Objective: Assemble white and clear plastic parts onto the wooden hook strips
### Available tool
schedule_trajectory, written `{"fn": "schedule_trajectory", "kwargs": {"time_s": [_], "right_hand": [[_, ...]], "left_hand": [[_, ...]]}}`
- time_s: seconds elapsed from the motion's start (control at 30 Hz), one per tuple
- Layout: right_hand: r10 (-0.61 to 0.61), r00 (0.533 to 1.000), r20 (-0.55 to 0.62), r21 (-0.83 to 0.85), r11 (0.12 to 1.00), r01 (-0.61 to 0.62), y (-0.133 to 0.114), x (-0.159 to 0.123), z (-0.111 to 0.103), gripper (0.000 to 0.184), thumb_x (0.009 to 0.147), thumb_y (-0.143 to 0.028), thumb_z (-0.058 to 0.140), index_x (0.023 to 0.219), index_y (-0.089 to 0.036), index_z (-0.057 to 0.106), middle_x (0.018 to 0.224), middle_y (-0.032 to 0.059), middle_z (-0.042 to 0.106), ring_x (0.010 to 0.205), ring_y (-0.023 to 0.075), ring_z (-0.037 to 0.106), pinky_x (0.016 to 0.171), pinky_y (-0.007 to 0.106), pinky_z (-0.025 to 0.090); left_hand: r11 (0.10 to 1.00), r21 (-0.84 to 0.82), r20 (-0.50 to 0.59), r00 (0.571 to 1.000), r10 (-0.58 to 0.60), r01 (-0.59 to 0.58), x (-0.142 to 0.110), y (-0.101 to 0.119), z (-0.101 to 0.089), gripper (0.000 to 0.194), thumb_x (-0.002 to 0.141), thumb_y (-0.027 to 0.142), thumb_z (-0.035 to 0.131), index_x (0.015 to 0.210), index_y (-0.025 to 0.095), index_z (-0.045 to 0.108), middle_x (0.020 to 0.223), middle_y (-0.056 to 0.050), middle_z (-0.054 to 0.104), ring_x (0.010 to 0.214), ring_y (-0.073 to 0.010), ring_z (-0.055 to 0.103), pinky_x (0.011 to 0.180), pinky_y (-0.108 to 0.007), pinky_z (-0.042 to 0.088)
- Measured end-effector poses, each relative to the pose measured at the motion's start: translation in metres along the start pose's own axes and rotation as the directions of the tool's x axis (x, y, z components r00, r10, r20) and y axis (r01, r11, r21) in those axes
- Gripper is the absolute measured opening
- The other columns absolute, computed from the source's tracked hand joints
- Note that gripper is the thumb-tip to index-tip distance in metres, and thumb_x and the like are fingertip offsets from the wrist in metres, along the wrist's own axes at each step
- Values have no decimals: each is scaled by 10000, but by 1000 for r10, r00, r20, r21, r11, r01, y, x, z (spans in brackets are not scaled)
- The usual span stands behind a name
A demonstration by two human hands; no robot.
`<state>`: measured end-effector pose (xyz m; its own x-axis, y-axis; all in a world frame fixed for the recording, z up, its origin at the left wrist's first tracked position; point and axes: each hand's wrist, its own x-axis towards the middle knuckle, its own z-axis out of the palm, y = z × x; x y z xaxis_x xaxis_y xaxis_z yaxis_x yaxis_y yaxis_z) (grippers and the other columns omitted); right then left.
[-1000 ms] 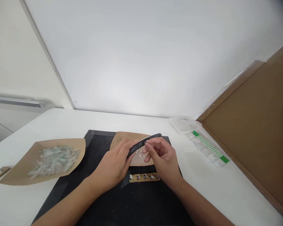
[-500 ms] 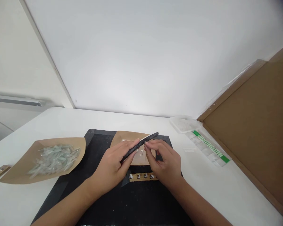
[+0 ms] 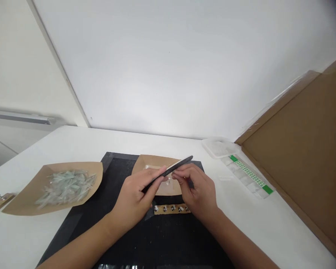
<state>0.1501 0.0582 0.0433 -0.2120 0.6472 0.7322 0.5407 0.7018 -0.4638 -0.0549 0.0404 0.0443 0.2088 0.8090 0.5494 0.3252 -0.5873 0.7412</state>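
A dark nail file [image 3: 181, 163] with a pale edge is gripped between the thumb and fingers of my left hand [image 3: 137, 188], slanting up to the right. Close to its underside, my right hand [image 3: 197, 186] is closed in a pinch; whatever sits between the fingertips is too small and hidden to make out. Behind and below both hands lies a brown paper tray [image 3: 145, 161] with small white pieces [image 3: 168, 183] in it. Nearer to me, a cork-coloured strip [image 3: 168, 209] bears several small metal holders, some topped with white bits. My right hand partly covers its right end.
A black mat [image 3: 134, 239] lies beneath my arms. On the left stands a brown paper tray [image 3: 95, 164] heaped with clear, greenish slivers [image 3: 70, 186], beside another holder strip [image 3: 1, 201]. To the right are a clear compartment case [image 3: 252, 175] with a green label and a cardboard panel [image 3: 296, 157].
The file has shifted slightly to the right and up in my left hand's grip. My right hand stays pinched beside it. The view has moved a little.
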Motion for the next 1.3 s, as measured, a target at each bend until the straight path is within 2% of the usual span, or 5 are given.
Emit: {"fn": "schedule_trajectory", "kwargs": {"time_s": [0.23, 0.47, 0.57, 0.87, 1.3], "right_hand": [[216, 976, -13, 65, 975, -215, -3, -3, -3, 81, 983, -193, 690, 928, -245, 658, 767, -30, 714, 691, 139, 689, 654, 271, 536], [157, 987, 37, 36, 987, -158, 3, -7, 2, 94, 964, -212, 693, 880, -246, 668, 783, -15, 703, 705, 156, 673, 647, 285, 518], [163, 986, 29, 28, 986, -164, 3, -7, 2, 83, 970, -210, 693, 901, -253, 680, 796, -16, 709, 728, 156, 678, 676, 288, 523], [185, 981, -48, 26, 983, -184, -3, -6, 2, 57, 974, -209, 697, 1014, -249, 688, 835, -8, 739, 720, 153, 686, 680, 281, 546], [-39, 999, 21, -117, 992, 41, 5, -11, 8, 102, 996, -184, 629, 907, -234, 620, 803, 21, 757, 714, 179, 723, 629, 304, 515]], "left_hand": [[999, -3, -50, 998, -38, 37, -2, -6, 2, 344, 1009, 181, 651, 1327, 293, 721, 1009, -2, 815, 934, -146, 774, 899, -252, 605], [988, -111, 81, 992, -102, 111, 1, 0, 0, 264, 1016, 234, 643, 1242, 257, 777, 803, 8, 713, 613, -93, 714, 643, -200, 567], [976, -140, 89, 984, -156, 167, 1, 2, 0, 262, 1019, 244, 642, 1248, 265, 769, 867, 14, 726, 530, -60, 682, 618, -189, 562], [978, -119, 24, 985, -172, 174, -3, -1, 2, 300, 1028, 240, 630, 1305, 293, 733, 1004, 11, 728, 543, -40, 676, 694, -198, 582], [984, -110, 46, 989, -137, 141, -3, 2, 4, 296, 1039, 265, 602, 1287, 253, 764, 790, -6, 676, 609, -103, 680, 607, -206, 558]]}}
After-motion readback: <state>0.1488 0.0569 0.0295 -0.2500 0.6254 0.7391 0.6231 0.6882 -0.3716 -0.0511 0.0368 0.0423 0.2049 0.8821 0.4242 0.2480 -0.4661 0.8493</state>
